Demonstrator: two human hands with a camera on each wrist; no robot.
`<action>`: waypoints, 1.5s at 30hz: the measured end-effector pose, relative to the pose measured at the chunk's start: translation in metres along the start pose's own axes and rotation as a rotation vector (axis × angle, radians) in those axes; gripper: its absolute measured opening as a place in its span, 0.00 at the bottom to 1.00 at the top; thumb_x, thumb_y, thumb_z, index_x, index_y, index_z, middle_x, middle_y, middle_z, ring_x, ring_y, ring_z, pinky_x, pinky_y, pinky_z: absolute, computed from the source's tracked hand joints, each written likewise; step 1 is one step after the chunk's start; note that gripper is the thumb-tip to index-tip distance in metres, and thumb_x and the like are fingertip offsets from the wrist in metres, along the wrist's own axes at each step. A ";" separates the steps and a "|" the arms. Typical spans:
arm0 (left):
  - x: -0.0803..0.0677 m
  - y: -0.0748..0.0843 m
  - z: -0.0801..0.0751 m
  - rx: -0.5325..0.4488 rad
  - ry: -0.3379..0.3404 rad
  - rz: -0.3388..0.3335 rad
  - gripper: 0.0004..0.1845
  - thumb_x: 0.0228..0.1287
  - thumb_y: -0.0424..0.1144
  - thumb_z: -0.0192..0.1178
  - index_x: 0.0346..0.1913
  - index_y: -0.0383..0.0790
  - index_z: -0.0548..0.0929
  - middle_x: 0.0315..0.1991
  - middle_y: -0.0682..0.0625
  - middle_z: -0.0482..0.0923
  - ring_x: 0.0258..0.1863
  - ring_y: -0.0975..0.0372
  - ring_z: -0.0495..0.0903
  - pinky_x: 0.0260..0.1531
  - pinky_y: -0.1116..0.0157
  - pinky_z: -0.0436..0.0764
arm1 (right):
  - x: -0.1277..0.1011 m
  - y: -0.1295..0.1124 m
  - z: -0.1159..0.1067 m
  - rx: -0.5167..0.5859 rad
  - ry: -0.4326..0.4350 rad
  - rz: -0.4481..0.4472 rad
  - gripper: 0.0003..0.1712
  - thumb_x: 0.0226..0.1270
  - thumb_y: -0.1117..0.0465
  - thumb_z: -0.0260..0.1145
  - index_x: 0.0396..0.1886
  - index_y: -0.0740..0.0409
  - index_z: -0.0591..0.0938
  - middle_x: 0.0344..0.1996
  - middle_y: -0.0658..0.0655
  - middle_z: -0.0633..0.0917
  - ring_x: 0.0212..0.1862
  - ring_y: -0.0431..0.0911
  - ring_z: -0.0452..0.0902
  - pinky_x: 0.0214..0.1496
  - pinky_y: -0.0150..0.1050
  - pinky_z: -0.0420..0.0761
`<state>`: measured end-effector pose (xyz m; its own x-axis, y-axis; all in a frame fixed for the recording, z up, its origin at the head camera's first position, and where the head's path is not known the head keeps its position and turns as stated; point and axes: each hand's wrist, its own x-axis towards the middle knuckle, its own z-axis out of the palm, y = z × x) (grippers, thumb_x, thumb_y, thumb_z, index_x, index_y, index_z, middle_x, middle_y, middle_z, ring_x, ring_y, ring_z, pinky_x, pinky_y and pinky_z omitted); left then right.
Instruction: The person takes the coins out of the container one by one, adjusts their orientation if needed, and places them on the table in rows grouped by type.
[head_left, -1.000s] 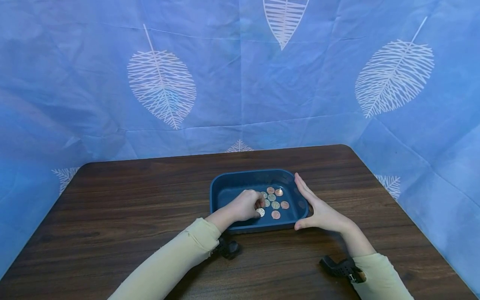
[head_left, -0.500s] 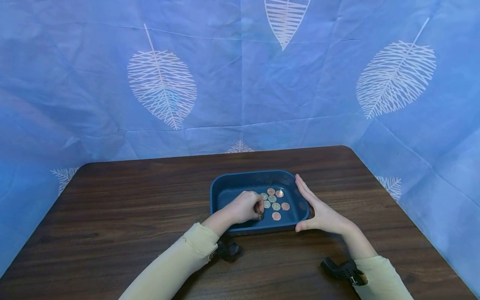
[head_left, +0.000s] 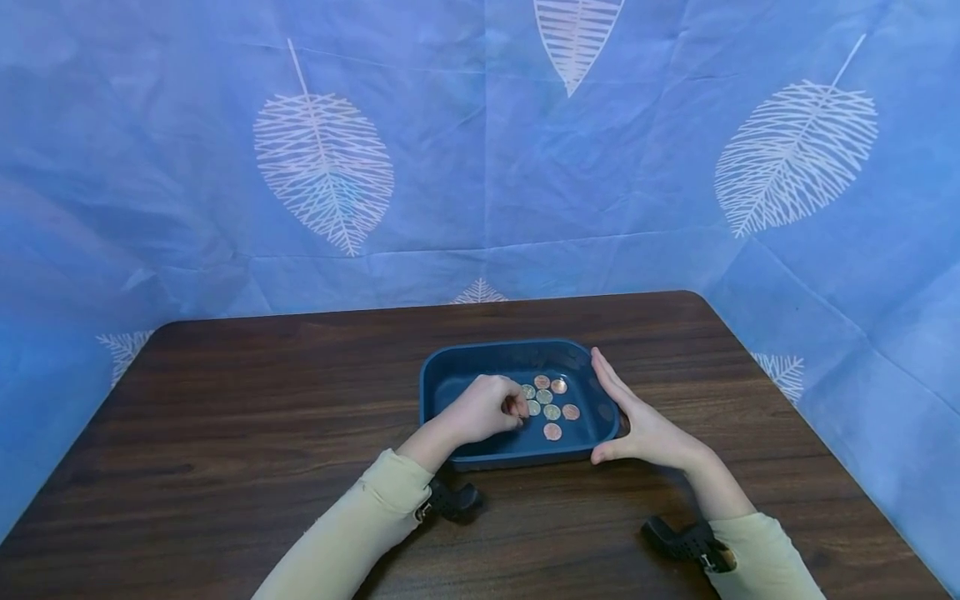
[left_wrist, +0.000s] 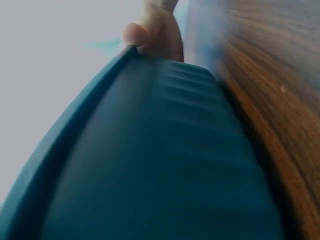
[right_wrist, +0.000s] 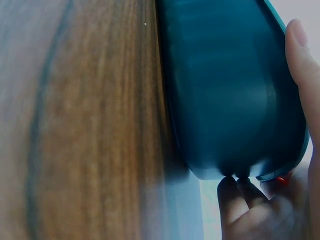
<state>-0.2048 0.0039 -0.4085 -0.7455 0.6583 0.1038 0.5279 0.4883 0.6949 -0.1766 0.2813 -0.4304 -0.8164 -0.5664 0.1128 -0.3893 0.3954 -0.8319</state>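
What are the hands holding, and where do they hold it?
The right hand steadies the blue tray by its right side wall. The left hand curls among the coins; any pinched coin is hidden.

The tray [head_left: 457,367] looks like dark blue plastic, smooth with a faint sheen, and its outer wall shows shallow moulded ridges in the left wrist view. The coins [head_left: 550,402] in it are metal, some coppery and some silvery, catching the light. The table [head_left: 247,400] is dark wood grain with a smooth, slightly satin top. The backdrop [head_left: 450,167] at the far side is thin matt blue cloth, creased, printed with pale leaves. The sleeves [head_left: 360,517] are soft matt cream cloth.
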 end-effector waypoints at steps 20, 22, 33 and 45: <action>-0.037 -0.004 -0.055 -0.276 0.174 -0.014 0.04 0.63 0.31 0.62 0.39 0.35 0.85 0.31 0.48 0.80 0.32 0.58 0.78 0.34 0.63 0.78 | 0.001 -0.003 0.000 0.007 0.001 0.012 0.70 0.50 0.54 0.78 0.76 0.43 0.33 0.75 0.51 0.30 0.73 0.58 0.24 0.62 0.72 0.47; -0.041 -0.007 -0.060 -0.276 0.183 -0.027 0.05 0.63 0.32 0.62 0.39 0.35 0.85 0.32 0.48 0.81 0.32 0.58 0.78 0.34 0.63 0.78 | 0.001 -0.003 0.000 0.005 0.002 0.014 0.71 0.50 0.54 0.78 0.76 0.43 0.33 0.75 0.49 0.30 0.73 0.58 0.24 0.62 0.72 0.47; -0.056 -0.028 -0.076 -0.263 0.234 -0.079 0.05 0.63 0.33 0.63 0.40 0.38 0.85 0.32 0.49 0.81 0.32 0.58 0.79 0.34 0.62 0.79 | 0.000 -0.003 -0.001 0.013 -0.005 0.014 0.70 0.50 0.55 0.78 0.76 0.40 0.33 0.75 0.49 0.29 0.73 0.57 0.23 0.62 0.72 0.47; -0.073 -0.044 -0.093 -0.322 0.273 -0.149 0.06 0.63 0.33 0.62 0.42 0.38 0.85 0.35 0.47 0.81 0.36 0.49 0.79 0.39 0.55 0.79 | 0.000 -0.003 -0.001 0.010 -0.006 0.021 0.70 0.50 0.53 0.78 0.76 0.37 0.33 0.75 0.48 0.29 0.74 0.56 0.23 0.62 0.71 0.48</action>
<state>-0.2115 -0.1185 -0.3808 -0.9067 0.3978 0.1399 0.2855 0.3349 0.8979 -0.1762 0.2812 -0.4274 -0.8216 -0.5626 0.0918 -0.3676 0.3998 -0.8396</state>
